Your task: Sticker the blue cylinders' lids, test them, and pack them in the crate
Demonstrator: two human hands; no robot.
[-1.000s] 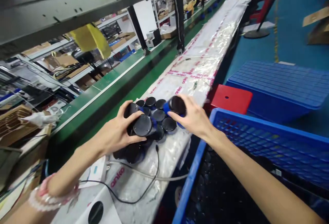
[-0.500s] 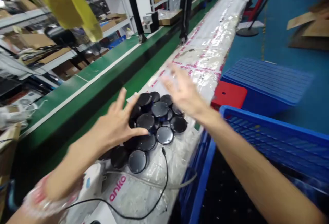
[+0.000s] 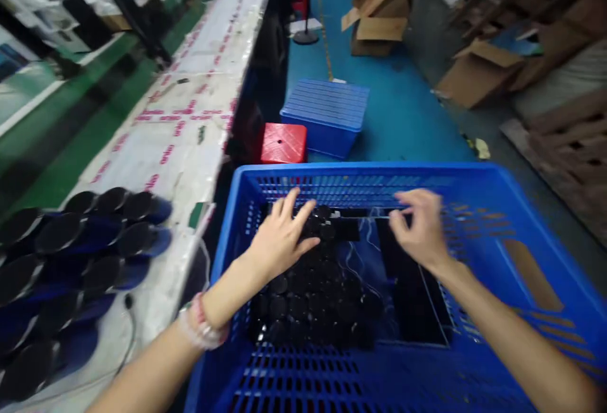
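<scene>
My left hand (image 3: 279,236) is over the left part of a blue plastic crate (image 3: 365,171), fingers spread and nothing held. Beneath it lie many small black round pieces (image 3: 308,305), packed close together in the crate. My right hand (image 3: 420,226) hovers above the crate's right half, fingers partly bent with a gap from the thumb, and nothing shows in it. Below that hand are dark flat pieces (image 3: 408,293) and clear plastic film. On the bench to the left stand several round black-topped, blue-sided cylinders (image 3: 61,233), apart from both hands.
The long bench (image 3: 190,135) is covered in white printed plastic, with a cable end (image 3: 128,302) near the cylinders. Beyond the crate are a red stool (image 3: 283,142) and a lidded blue bin (image 3: 327,109). Open cardboard boxes (image 3: 379,27) stand on the floor farther back.
The view has swung right, from the bench to the blue crate. Both hands have moved from around the cylinders on the bench to above the crate.
</scene>
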